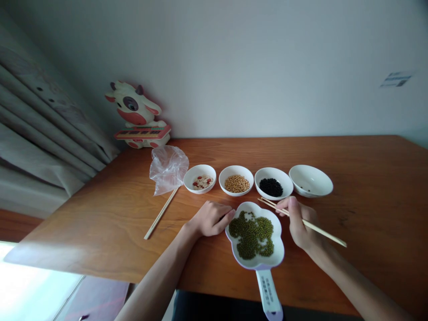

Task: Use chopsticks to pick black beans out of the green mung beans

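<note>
Head view. Wooden table (368, 178) against a pale wall, seen from above and in front.

Near edge, centre: flower-shaped white dish (256, 263) with a handle pointing toward the viewer, holding a heap of green beans (252, 234).

Left hand (210, 218) resting on the table, fingers loosely curled, fingertips touching the left rim of the dish; nothing gripped.

Right hand (301, 223) just right of the dish, closed around a pair of chopsticks (321, 229); tips over the dish's upper right rim, near the black-bean bowl, butt ends trailing right over the table.

Behind the dish, a row of four white bowls, left to right: bowl of mixed red and pale pieces (199, 178); bowl of yellow beans (236, 180); bowl of black beans (273, 183); bowl almost bare inside (310, 180), a few dark specks at the bottom.

Left of the row: crumpled clear plastic bag (168, 168); second pair of chopsticks (161, 213) lying diagonally below it.

Far left corner: cow-shaped toy (137, 113) beside a grey curtain (47, 133).
</note>
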Action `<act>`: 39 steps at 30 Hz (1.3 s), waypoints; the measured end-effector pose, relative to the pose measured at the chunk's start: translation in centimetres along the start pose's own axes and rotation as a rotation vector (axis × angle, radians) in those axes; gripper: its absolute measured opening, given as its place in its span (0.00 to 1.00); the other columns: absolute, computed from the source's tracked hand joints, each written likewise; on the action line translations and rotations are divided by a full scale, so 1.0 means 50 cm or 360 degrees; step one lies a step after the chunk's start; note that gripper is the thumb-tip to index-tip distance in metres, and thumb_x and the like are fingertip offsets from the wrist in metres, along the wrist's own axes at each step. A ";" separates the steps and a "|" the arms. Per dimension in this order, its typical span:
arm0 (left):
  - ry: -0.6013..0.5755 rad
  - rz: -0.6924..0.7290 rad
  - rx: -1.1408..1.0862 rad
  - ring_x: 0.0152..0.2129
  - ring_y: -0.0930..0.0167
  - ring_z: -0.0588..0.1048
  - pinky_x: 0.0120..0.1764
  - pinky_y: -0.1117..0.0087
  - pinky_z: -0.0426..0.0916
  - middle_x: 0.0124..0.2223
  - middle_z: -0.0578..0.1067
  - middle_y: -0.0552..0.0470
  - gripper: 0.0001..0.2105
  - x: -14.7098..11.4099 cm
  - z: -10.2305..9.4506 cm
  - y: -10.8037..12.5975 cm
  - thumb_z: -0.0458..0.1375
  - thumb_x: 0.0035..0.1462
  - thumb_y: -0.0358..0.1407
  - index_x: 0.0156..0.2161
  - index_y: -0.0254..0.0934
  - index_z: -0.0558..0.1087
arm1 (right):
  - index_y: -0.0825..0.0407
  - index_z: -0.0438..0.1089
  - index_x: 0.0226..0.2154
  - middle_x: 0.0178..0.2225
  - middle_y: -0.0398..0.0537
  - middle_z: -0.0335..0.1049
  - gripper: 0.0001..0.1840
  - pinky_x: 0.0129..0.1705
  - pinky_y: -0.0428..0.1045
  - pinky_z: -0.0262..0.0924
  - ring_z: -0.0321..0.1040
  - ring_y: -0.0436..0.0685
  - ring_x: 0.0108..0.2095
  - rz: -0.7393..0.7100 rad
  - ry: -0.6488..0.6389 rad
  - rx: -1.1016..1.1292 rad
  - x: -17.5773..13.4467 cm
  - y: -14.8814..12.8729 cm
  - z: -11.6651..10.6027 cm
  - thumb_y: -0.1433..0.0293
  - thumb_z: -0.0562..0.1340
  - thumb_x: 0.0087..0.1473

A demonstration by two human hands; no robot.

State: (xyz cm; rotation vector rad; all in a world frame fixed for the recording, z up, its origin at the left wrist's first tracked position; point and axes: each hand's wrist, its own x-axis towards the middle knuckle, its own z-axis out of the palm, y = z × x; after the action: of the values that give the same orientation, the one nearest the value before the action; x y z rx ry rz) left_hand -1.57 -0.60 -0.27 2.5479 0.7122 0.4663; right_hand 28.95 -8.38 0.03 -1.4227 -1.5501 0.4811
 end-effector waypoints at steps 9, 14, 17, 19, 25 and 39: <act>-0.0005 0.0003 0.0000 0.23 0.72 0.67 0.30 0.68 0.59 0.27 0.70 0.52 0.19 -0.001 -0.001 0.000 0.44 0.76 0.40 0.30 0.38 0.63 | 0.45 0.71 0.30 0.28 0.48 0.76 0.31 0.37 0.55 0.70 0.74 0.61 0.31 -0.0016 -0.0056 0.0003 -0.022 0.002 -0.024 0.51 0.43 0.74; -0.0001 -0.0006 -0.0008 0.23 0.72 0.66 0.30 0.68 0.58 0.27 0.70 0.52 0.20 0.000 0.000 0.001 0.43 0.76 0.41 0.30 0.38 0.63 | 0.45 0.71 0.28 0.28 0.49 0.76 0.30 0.37 0.56 0.70 0.75 0.61 0.31 -0.0034 -0.0052 -0.0002 -0.019 0.003 -0.019 0.52 0.45 0.74; -0.0002 -0.0009 -0.0005 0.23 0.72 0.66 0.30 0.67 0.57 0.27 0.70 0.52 0.20 0.000 0.000 0.000 0.42 0.76 0.41 0.30 0.38 0.62 | 0.45 0.73 0.28 0.29 0.50 0.78 0.30 0.36 0.57 0.69 0.77 0.62 0.31 -0.0033 -0.0043 -0.0014 -0.011 0.002 -0.016 0.52 0.47 0.74; -0.0003 -0.0008 -0.0002 0.23 0.72 0.66 0.31 0.67 0.56 0.27 0.70 0.52 0.20 -0.001 0.000 0.000 0.42 0.76 0.41 0.30 0.38 0.62 | 0.46 0.74 0.28 0.29 0.52 0.80 0.29 0.35 0.57 0.69 0.77 0.63 0.31 -0.0018 -0.0030 -0.0027 -0.006 -0.002 -0.016 0.52 0.49 0.73; -0.0014 -0.0017 -0.0019 0.24 0.72 0.66 0.31 0.67 0.56 0.28 0.70 0.53 0.19 -0.002 0.000 0.000 0.43 0.76 0.40 0.31 0.38 0.62 | 0.45 0.77 0.26 0.24 0.50 0.79 0.30 0.34 0.58 0.70 0.77 0.63 0.27 0.0064 0.0024 -0.0023 0.009 0.000 -0.023 0.51 0.51 0.72; -0.0014 0.0001 -0.0051 0.24 0.73 0.66 0.32 0.68 0.56 0.28 0.69 0.54 0.18 -0.001 0.002 -0.002 0.43 0.76 0.39 0.31 0.38 0.59 | 0.48 0.78 0.29 0.27 0.48 0.80 0.31 0.33 0.52 0.68 0.75 0.57 0.28 0.0045 -0.0032 0.0135 0.006 -0.001 -0.057 0.53 0.50 0.74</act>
State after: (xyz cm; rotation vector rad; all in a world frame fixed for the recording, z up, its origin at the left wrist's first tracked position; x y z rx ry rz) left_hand -1.60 -0.56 -0.40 2.5193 0.6952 0.4631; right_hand 31.33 -8.94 1.53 -1.3797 -1.5099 0.5733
